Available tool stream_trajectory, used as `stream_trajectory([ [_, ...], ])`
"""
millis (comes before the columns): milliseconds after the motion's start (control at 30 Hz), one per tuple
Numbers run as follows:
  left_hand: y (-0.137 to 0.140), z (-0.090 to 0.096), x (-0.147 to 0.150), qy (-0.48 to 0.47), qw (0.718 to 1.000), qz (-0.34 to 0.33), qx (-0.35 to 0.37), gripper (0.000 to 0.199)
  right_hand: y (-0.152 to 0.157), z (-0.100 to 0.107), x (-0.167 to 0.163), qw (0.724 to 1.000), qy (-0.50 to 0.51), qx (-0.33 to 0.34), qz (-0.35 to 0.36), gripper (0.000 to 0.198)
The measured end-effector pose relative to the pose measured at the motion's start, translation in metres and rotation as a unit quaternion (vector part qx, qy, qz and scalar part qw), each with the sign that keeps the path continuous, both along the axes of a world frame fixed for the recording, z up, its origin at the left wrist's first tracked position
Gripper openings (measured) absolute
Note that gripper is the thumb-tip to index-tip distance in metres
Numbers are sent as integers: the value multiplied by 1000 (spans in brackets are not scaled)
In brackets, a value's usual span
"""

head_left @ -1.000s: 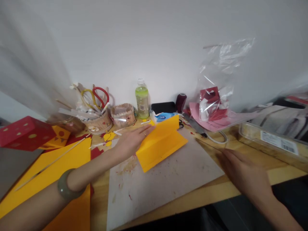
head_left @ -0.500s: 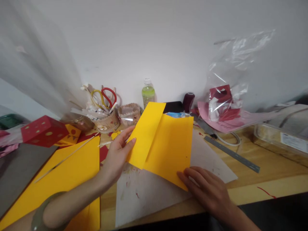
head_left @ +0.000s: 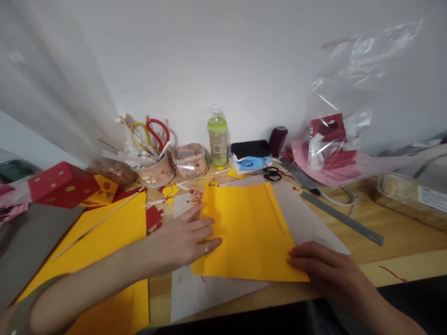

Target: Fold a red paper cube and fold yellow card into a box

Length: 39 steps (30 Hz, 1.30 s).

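A creased sheet of yellow paper (head_left: 247, 232) lies before me, with narrow folded strips along its left and right sides. Over its left edge rests my left hand (head_left: 190, 235), fingers apart and touching the paper from above; a ring shows on one finger. At the lower right corner my right hand (head_left: 324, 263) pinches the sheet, its thumb hidden. Underneath is a stained white sheet (head_left: 223, 298), partly covered by the yellow paper.
Larger yellow sheets (head_left: 115, 242) with a thin stick (head_left: 98, 223) lie left. Behind stand a decorated holder with scissors (head_left: 159, 172), a green drink bottle (head_left: 217, 135) and a tissue pack (head_left: 249, 163). Black scissors (head_left: 272, 174) and a grey ruler (head_left: 344, 218) lie right.
The yellow paper has come down flatter onto the white sheet and its left flap has turned over. My left hand went from gripping that flap to lying over the left edge. My right hand shifted right.
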<state>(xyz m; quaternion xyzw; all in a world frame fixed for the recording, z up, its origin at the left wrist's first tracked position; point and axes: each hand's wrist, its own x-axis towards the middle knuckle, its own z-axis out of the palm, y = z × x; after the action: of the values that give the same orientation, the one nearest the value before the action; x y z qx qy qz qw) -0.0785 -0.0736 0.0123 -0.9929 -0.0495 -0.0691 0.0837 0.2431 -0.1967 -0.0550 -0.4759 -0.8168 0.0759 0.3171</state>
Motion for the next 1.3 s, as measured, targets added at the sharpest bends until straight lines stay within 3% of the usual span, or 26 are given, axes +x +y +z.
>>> stream_trajectory([
  [100, -3, -7, -24, -55, 997, 35, -37, 27, -3, -1, 11, 1000, -4, 5, 8, 24],
  [233, -7, -33, -61, -71, 991, 81, -76, 37, -4, -3, 20, 999, -34, 29, 0, 25],
  [367, -11, -56, -80, -91, 980, 108, -138, 57, -6, -6, 19, 998, -28, -36, -46, 31],
  [467, -13, -63, -82, -118, 962, 130, -210, 62, -6, -5, 17, 995, -16, -63, -79, 29],
  [600, -14, -62, -82, -140, 937, 166, -274, 61, -3, -1, 17, 998, -36, -42, -38, 18],
  [767, -13, -56, -82, -135, 927, 166, -307, 60, -1, -1, 19, 998, -41, -41, -31, 24],
  [1067, -5, -48, -89, -91, 934, 136, -318, 51, 4, 0, 14, 998, 0, -50, -37, 17],
  [1233, -22, -46, -83, -167, 912, 190, -322, 33, -1, 0, 15, 996, 13, -74, -52, 14],
  [1300, -30, -49, -84, -189, 909, 206, -310, 35, -3, -1, 18, 997, 9, -59, -48, 14],
])
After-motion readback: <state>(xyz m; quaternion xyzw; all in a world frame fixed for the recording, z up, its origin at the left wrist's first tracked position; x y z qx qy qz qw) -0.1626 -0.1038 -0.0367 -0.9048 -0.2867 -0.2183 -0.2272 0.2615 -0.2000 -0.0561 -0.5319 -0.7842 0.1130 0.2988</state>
